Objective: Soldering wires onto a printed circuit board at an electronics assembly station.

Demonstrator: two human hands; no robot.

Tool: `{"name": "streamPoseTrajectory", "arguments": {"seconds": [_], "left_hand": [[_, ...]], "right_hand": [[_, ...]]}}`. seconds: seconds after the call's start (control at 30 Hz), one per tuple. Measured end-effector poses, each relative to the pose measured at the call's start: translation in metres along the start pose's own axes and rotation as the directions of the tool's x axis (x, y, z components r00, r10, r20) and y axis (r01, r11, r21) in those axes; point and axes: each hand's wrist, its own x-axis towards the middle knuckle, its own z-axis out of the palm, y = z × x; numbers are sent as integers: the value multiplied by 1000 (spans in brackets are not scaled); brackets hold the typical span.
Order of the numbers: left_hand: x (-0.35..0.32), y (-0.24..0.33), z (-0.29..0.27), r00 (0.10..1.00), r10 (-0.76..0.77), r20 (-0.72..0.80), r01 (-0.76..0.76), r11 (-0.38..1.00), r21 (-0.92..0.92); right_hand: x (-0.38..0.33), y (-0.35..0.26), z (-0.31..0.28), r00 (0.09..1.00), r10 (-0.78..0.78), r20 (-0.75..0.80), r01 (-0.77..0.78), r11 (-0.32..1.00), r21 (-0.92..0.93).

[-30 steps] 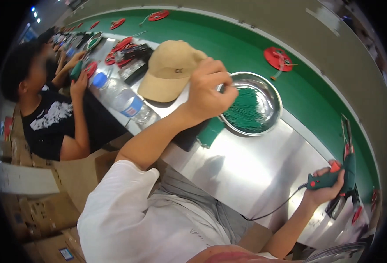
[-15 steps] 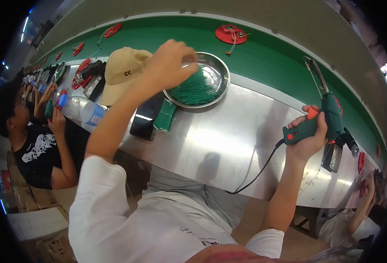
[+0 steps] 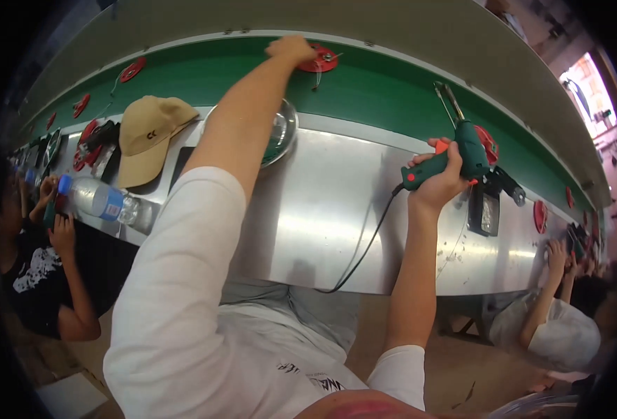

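Observation:
My left hand (image 3: 291, 50) reaches far forward over the green belt (image 3: 385, 94), its fingers curled at the left edge of a red disc (image 3: 326, 64). That disc carries thin wires and a small connector; my hand covers part of it and looks slightly blurred. In my right hand (image 3: 439, 183) is a green soldering gun (image 3: 473, 148) with an orange-red trigger, its long metal tip pointing up and away over the belt. A black cord hangs from its handle. Behind my left forearm, the round metal pan (image 3: 291, 140) is mostly hidden, with a little of its green wire showing.
A tan cap (image 3: 146, 140) and a plastic water bottle (image 3: 106, 201) are to the left on the steel table (image 3: 322, 209). A black box-like device (image 3: 486, 209) stands at the right. More red discs (image 3: 132, 70) lie along the belt. Other people work at both sides.
My left hand has left the pan of green wires and moved forward to the red disc on the belt. The view has shifted; my right hand still holds the soldering gun.

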Motion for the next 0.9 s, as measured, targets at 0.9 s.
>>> {"name": "streamPoseTrajectory", "arguments": {"seconds": [0.9], "left_hand": [[-208,-124,-65,842,535,-65,-525,842,120]], "right_hand": [[-3,-7,2,998,-23,64,20,999,46]]}}
